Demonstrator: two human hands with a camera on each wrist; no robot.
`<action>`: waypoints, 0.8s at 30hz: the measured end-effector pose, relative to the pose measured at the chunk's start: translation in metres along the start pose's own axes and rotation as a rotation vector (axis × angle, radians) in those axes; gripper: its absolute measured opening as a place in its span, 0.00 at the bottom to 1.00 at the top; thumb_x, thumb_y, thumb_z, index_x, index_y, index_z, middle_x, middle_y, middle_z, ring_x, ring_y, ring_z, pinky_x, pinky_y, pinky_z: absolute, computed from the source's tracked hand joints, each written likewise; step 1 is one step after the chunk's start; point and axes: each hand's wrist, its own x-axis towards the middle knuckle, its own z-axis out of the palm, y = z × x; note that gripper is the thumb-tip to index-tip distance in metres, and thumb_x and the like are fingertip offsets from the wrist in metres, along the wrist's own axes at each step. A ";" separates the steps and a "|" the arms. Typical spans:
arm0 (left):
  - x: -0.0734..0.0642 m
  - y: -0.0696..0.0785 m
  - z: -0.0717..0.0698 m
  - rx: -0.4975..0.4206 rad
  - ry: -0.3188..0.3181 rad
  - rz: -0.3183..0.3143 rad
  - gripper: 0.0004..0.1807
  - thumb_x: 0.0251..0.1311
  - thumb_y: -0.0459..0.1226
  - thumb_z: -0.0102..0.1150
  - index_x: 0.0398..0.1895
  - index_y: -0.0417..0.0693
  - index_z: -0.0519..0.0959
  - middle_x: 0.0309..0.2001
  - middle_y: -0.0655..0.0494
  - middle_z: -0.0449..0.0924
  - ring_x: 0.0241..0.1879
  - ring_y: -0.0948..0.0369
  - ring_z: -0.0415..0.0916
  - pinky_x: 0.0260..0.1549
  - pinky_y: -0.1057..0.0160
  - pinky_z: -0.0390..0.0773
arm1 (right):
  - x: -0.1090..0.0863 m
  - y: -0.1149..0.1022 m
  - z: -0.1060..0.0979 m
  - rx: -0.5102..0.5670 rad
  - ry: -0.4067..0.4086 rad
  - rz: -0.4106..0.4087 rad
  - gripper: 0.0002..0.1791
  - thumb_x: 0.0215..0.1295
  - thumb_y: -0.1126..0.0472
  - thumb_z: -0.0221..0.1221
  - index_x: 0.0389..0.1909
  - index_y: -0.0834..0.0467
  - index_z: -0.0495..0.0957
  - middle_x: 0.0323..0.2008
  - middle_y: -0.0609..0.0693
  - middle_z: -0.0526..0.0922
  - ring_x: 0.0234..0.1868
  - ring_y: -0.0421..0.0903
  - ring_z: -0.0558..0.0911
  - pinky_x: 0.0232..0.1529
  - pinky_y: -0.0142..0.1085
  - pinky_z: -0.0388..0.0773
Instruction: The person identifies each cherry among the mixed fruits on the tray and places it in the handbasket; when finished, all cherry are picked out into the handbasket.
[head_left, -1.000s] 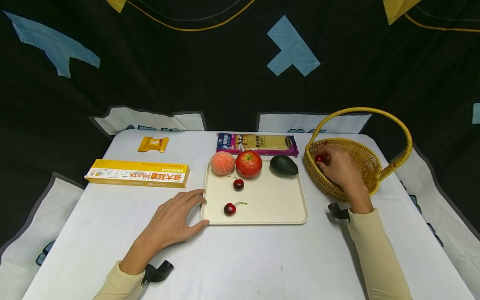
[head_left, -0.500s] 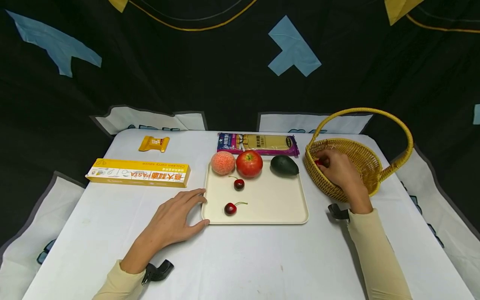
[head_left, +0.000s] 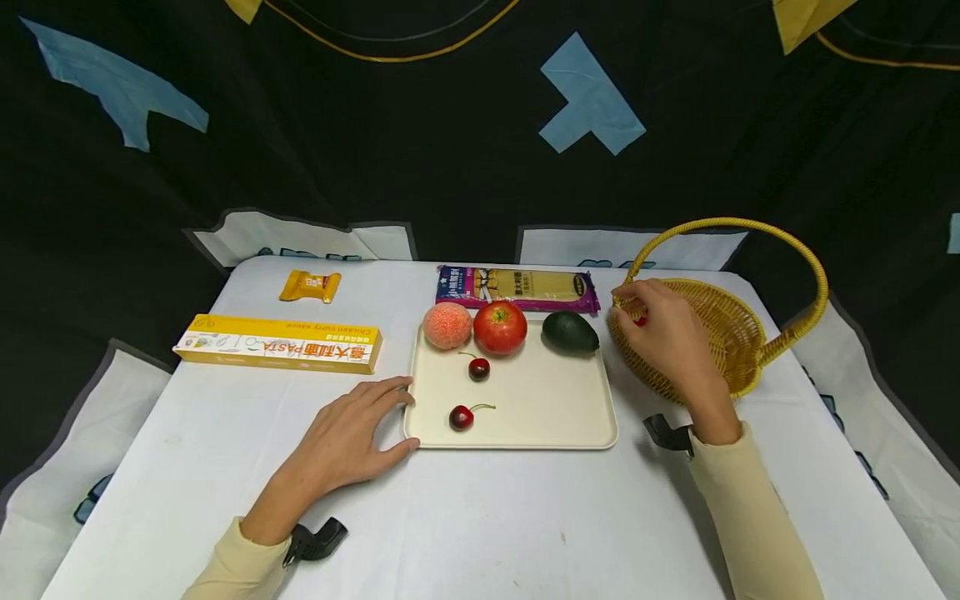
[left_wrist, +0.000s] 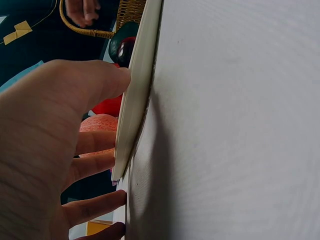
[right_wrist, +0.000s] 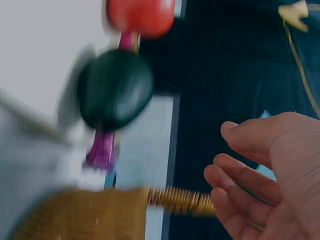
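Observation:
My left hand (head_left: 337, 442) rests at the left edge of the cream tray (head_left: 540, 400), its thumb and fingertips at the rim, as the left wrist view (left_wrist: 135, 100) also shows. On the tray lie two cherries, one near the front (head_left: 461, 418) and one further back (head_left: 478, 369). Behind them sit a pinkish-orange peach-like fruit (head_left: 447, 325), a red apple (head_left: 500, 327) and a dark green avocado (head_left: 570, 333). My right hand (head_left: 667, 329) is over the left rim of the wicker basket (head_left: 731, 333), fingers parted and holding nothing. Below it, a bit of red cherry (head_left: 641, 321) shows in the basket.
A purple-and-yellow noodle packet (head_left: 517, 287) lies behind the tray. To the left are a yellow pasta box (head_left: 277, 344) and a small orange wrapped snack (head_left: 310, 287). The basket's tall handle (head_left: 813, 267) arches over it. A black cloth hangs behind the table.
My right hand has let go of the cherry in the basket and moved up and left to the rim, its fingers spreading. The left hand and tray stay put.

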 end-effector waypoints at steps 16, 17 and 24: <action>0.001 0.000 0.000 0.007 0.000 0.003 0.30 0.60 0.61 0.72 0.60 0.57 0.84 0.75 0.56 0.75 0.70 0.51 0.75 0.55 0.42 0.83 | -0.013 -0.084 0.068 0.098 -0.198 -0.303 0.18 0.67 0.61 0.74 0.56 0.56 0.86 0.52 0.54 0.87 0.47 0.51 0.89 0.47 0.46 0.89; 0.001 0.000 -0.001 0.007 -0.001 0.002 0.30 0.60 0.61 0.72 0.60 0.57 0.84 0.75 0.56 0.75 0.70 0.50 0.75 0.55 0.42 0.83 | -0.013 -0.087 0.071 0.099 -0.216 -0.312 0.18 0.66 0.61 0.74 0.56 0.56 0.86 0.53 0.54 0.87 0.48 0.51 0.89 0.47 0.47 0.89; 0.000 0.000 -0.001 0.004 -0.003 0.001 0.30 0.60 0.61 0.72 0.60 0.57 0.84 0.75 0.56 0.75 0.70 0.50 0.75 0.56 0.42 0.83 | -0.009 -0.100 0.094 0.066 -0.337 -0.344 0.18 0.69 0.60 0.72 0.58 0.56 0.85 0.55 0.52 0.87 0.51 0.50 0.89 0.53 0.46 0.88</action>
